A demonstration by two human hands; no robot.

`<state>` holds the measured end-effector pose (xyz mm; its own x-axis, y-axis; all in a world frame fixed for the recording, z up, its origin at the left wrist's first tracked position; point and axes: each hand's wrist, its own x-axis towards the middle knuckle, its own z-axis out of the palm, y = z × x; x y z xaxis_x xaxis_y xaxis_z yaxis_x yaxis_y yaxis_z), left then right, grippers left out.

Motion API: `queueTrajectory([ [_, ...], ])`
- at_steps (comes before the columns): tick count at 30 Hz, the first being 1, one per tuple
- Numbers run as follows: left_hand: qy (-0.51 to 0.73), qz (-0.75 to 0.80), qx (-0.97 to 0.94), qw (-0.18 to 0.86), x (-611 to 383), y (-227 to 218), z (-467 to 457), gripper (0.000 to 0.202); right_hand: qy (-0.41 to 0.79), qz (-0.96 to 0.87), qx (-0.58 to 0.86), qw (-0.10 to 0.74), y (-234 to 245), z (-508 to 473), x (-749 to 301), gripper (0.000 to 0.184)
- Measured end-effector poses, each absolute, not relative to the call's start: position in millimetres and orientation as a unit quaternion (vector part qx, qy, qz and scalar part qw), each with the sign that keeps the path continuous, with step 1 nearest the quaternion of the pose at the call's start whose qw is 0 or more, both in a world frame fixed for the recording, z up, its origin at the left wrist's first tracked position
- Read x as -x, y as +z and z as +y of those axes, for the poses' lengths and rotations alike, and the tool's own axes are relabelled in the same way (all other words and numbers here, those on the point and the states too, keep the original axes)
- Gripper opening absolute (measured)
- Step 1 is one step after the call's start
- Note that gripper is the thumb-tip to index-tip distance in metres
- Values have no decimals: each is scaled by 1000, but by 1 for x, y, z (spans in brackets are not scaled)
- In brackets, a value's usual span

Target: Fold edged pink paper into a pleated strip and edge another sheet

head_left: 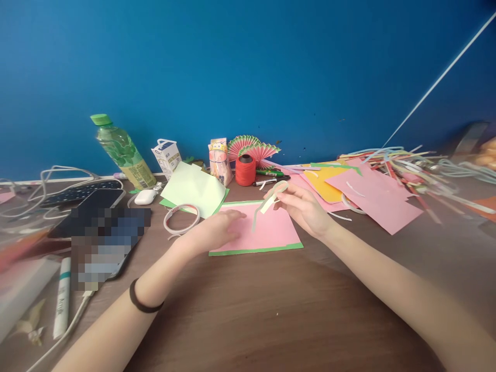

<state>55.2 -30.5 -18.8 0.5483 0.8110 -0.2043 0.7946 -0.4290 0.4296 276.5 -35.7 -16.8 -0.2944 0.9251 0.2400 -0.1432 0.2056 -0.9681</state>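
A pink sheet of paper [267, 227] with green edging lies flat on the table in front of me. My left hand [221, 228] rests on its left part, fingers stretched out and slightly blurred. Above the sheet's right side, my right hand [300, 206] pinches a thin pale paper strip [267, 204]. The strip curls over at the top, and one end hangs down over the pink paper. Left of the sheet lies a roll of white tape [166, 221], close to my left wrist.
Pale green paper [194, 187], a red thread spool [245, 170] and folded paper fans [258, 152] stand behind. Loose pink sheets [377, 196] and a heap of strips [403, 165] lie right. A bottle [126, 155], a pixelated phone [112, 248] and a marker [62, 299] are left.
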Motion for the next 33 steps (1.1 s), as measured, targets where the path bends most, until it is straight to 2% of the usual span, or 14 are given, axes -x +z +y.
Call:
queueTrajectory([
  [3, 132, 522, -780, 320, -56, -10, -29, 41, 563, -598, 304, 483, -17, -38, -275, 7],
  [5, 176, 504, -734, 420, -59, -7, -30, 43, 574, -601, 290, 475, -18, -39, -274, 7],
  [9, 201, 408, -646, 613, -67, -9, -35, 46, 588, -612, 269, 455, -18, -41, -273, 7],
  [12, 182, 361, -602, 688, -69, -13, -37, 41, 583, -627, 268, 441, -18, -42, -273, 7],
  [16, 181, 367, -629, 661, -63, -9, -33, 31, 549, -639, 324, 431, -16, -40, -276, 6],
  [22, 152, 402, -696, 576, -43, -1, -19, 28, 492, -685, 386, 375, -13, -37, -282, 4],
  [26, 124, 386, -722, 561, -30, 3, -13, 29, 458, -704, 414, 353, -14, -37, -283, 14],
  [33, 98, 403, -703, 578, -21, 9, -14, 28, 436, -737, 446, 260, -13, -37, -287, 12],
])
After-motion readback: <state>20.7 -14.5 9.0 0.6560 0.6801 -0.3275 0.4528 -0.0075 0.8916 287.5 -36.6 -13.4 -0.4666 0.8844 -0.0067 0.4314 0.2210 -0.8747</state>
